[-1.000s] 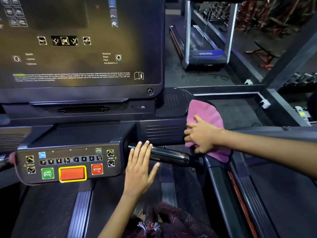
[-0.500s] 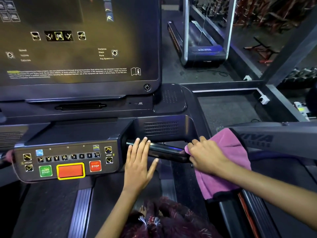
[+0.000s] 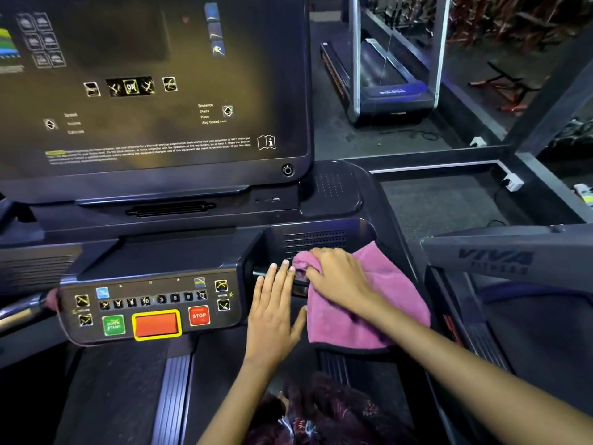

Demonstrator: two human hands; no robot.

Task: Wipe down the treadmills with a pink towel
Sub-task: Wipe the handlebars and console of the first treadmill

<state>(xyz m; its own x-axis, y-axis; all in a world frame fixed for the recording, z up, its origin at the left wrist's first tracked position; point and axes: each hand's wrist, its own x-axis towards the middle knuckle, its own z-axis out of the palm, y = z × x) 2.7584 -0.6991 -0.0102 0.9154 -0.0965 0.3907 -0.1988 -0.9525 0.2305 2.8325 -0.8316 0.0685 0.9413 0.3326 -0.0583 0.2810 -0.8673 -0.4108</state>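
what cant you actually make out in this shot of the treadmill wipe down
- Chrome handlebar, head view: mostly hidden under the pink towel, the right hand and the left hand, so its wiped state is unknown.
- Warning text on the console screen: too small and blurred to read.
- Number keys on the control panel: worn, partly illegible.
- Left handlebar: cut off by the frame edge.
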